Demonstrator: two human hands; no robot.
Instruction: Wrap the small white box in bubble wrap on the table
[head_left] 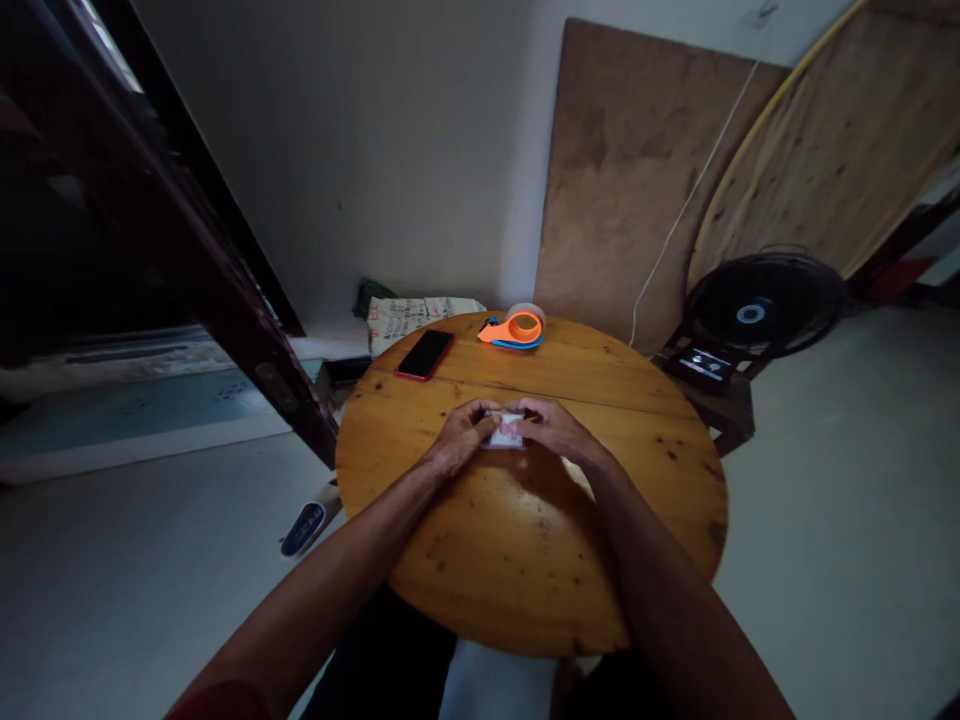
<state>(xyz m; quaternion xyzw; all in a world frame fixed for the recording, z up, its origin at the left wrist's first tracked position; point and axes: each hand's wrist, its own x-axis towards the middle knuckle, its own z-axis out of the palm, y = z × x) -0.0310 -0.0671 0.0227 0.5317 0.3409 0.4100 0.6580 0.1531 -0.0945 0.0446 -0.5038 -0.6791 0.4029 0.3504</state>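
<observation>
Both hands meet at the middle of a round wooden table (525, 540). My left hand (459, 438) and my right hand (553, 430) have their fingers curled and pinched on a small white object (504, 432), perhaps folded paper or a small packet, held just above or on the tabletop. Most of it is hidden by the fingers. A phone with a red case (424, 354) lies face up at the far left of the table. An orange and blue tape dispenser (516, 328) sits at the far edge.
A dark wooden ladder or frame (225, 290) leans at the left. A black fan (761, 305) stands at the right by a low stool. Plywood boards (630, 170) lean on the wall. A printed sack (409, 315) lies behind the table; a slipper (306, 525) is on the floor.
</observation>
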